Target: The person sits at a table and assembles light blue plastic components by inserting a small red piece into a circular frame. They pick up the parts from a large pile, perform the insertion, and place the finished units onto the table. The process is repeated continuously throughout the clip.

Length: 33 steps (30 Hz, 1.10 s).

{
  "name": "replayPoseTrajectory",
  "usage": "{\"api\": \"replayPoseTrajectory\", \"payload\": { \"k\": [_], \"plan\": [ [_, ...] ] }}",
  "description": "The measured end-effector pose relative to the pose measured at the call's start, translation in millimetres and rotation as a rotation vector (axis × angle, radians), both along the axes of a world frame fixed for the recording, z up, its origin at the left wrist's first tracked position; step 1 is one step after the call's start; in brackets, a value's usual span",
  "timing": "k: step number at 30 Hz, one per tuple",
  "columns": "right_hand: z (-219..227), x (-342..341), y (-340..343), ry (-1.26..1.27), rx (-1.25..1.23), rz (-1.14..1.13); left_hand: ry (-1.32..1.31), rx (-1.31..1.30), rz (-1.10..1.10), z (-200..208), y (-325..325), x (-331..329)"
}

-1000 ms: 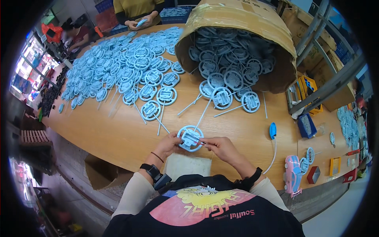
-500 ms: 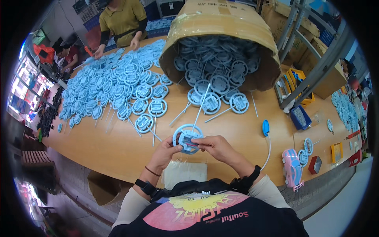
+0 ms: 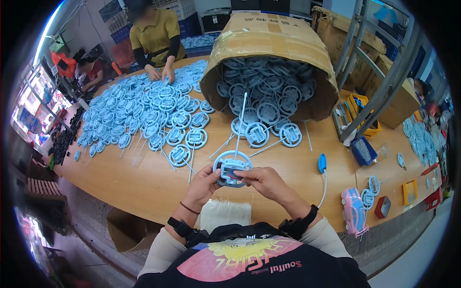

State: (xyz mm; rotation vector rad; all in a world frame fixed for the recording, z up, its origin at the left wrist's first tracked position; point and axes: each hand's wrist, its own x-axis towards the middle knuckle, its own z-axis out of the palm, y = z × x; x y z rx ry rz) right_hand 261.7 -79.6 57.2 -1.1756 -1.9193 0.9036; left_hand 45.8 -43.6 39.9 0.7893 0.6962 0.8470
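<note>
A light blue toy steering wheel (image 3: 224,162) with a long pale rod (image 3: 240,126) pointing away from me is held up over the near edge of the table. My left hand (image 3: 203,186) grips its left rim, the thumb on the face. My right hand (image 3: 265,182) pinches at the open middle of the wheel, where something dark with a bit of red shows between hub and fingertips; its kind is too small to tell. Below the wheel, a pale sheet (image 3: 225,214) lies at the table edge.
Many more blue wheels (image 3: 137,108) are heaped left. A cardboard box (image 3: 269,45) on its side spills others. A metal frame (image 3: 379,74), blue bin (image 3: 364,151), blue piece with white cable (image 3: 322,163) and pink-blue toy car (image 3: 354,211) stand right. A co-worker (image 3: 156,33) reaches into the heap.
The view has shifted slightly. My hands still hold the wheel, its rod now more upright. The co-worker's hands have come together over the heap.
</note>
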Motion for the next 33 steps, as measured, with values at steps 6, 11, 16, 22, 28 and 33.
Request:
{"api": "replayPoseTrajectory", "payload": {
  "k": [6,11,16,22,28,33],
  "plan": [
    [-1,6,0,0.029,0.130,0.033,0.061,-0.003,0.038,-3,0,-3],
    [0,8,-3,-0.070,0.202,-0.020,0.008,0.053,-0.067,-8,9,-11],
    [-10,10,-6,0.049,0.167,-0.066,-0.046,0.027,-0.196,2,2,8],
    [-11,13,-10,0.020,0.136,-0.117,-0.162,-0.065,-0.265,-11,7,20],
    [-28,11,-2,-0.014,0.046,-0.149,-0.101,-0.115,-0.197,-31,13,20],
    [-73,-4,7,-0.045,-0.082,-0.039,0.103,-0.220,-0.106,-81,24,-14]
  ]
}}
